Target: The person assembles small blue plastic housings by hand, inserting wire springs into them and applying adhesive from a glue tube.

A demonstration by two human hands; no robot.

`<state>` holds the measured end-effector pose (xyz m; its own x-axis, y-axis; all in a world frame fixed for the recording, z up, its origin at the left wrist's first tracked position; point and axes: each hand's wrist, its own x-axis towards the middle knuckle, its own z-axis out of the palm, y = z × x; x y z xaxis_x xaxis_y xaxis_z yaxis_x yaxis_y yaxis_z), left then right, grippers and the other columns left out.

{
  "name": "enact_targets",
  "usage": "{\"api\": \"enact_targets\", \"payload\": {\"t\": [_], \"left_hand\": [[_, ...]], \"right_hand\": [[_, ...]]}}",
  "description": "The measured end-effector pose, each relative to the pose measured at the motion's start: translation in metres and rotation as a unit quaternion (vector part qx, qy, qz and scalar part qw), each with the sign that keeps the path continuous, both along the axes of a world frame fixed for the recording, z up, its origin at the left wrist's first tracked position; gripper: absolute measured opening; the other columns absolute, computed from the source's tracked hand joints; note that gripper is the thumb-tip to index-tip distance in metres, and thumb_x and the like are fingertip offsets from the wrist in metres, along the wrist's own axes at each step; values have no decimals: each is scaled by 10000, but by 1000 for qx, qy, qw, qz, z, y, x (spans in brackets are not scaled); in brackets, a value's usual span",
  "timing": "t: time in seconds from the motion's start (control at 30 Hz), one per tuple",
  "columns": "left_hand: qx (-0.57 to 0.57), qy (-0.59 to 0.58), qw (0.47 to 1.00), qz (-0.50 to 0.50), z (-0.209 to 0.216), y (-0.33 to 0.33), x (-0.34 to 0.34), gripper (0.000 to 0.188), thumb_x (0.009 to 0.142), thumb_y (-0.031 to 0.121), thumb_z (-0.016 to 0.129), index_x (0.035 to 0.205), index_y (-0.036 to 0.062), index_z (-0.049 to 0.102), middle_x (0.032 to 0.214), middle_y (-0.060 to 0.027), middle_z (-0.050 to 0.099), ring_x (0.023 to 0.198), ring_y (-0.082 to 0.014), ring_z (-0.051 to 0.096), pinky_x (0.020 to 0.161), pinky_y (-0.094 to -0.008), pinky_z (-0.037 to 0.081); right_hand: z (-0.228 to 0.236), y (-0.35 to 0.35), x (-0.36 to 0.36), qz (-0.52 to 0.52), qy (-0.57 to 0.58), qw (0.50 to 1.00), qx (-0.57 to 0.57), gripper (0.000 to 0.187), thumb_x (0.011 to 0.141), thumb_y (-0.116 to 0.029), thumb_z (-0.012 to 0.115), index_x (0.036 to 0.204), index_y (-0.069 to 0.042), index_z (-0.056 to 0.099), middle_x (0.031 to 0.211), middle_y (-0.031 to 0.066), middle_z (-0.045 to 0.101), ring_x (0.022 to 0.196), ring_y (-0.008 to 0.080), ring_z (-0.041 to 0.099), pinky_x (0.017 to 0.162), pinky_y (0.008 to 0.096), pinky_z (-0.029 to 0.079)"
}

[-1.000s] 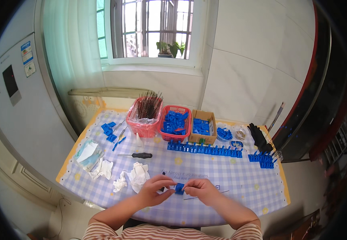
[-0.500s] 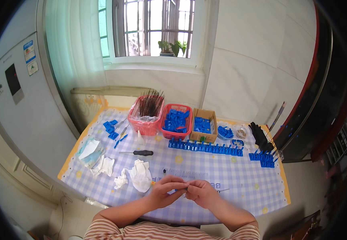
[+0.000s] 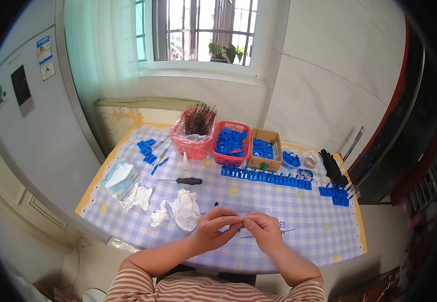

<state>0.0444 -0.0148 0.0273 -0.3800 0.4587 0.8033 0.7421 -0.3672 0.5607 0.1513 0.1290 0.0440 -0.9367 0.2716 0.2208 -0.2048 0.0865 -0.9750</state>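
Note:
My left hand (image 3: pixel 217 227) and my right hand (image 3: pixel 261 229) meet near the front edge of the checked table (image 3: pixel 299 211). Their fingertips pinch one small part (image 3: pixel 241 221) between them; it is mostly hidden by the fingers. A thin wire brush (image 3: pixel 274 233) lies on the cloth just under my right hand. Crumpled white tissues (image 3: pixel 184 209) lie left of my left hand.
At the back stand a pink basket of brushes (image 3: pixel 196 137), a red basket of blue parts (image 3: pixel 232 143) and a cardboard box (image 3: pixel 265 150). A long row of blue pieces (image 3: pixel 266 176), a screwdriver (image 3: pixel 183 181) and black items (image 3: pixel 331 166) lie mid-table.
The blue part that showed between my fingers a second ago is now covered by them. Both hands have drawn slightly closer together and toward me.

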Motion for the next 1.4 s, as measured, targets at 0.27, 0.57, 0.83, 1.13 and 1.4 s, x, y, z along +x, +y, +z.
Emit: {"api": "enact_targets", "payload": {"t": [0.27,0.57,0.83,1.13,1.4], "left_hand": [[11,114,993,32,-3,3,-21,292,696,-63,705,968,41,691,908,-98,632,772,-216,624,654,-296,507],[-11,97,995,20,-11,1,-13,297,716,-32,723,999,50,686,919,-97,636,784,-239,631,663,-316,520],[-91,-5,996,4,-9,-10,-23,218,775,-33,686,968,67,698,919,-115,648,785,-232,645,660,-302,534],[-84,-283,955,8,-55,-68,-35,149,843,-44,624,985,-20,661,907,-97,627,798,-151,622,708,-250,504],[-82,-317,945,19,-70,-88,-28,153,899,-28,562,1032,-36,638,944,-101,619,793,-149,619,723,-247,500]], "right_hand": [[6,4,-8,4,12,996,88,153,901,-118,612,930,9,694,818,64,646,743,131,586,670,245,457],[-17,7,-7,65,-39,984,-164,173,904,-142,619,913,9,704,781,-1,610,642,50,441,573,196,353],[3,8,-9,48,-43,995,81,157,887,-132,625,970,-9,674,806,40,595,729,118,547,661,251,442],[-5,37,25,-51,-88,947,306,155,831,-103,666,957,-16,682,791,83,612,612,167,553,559,256,441],[-15,13,32,-52,-104,944,310,141,824,-105,671,933,-17,679,783,91,611,651,191,582,571,271,461]]}}
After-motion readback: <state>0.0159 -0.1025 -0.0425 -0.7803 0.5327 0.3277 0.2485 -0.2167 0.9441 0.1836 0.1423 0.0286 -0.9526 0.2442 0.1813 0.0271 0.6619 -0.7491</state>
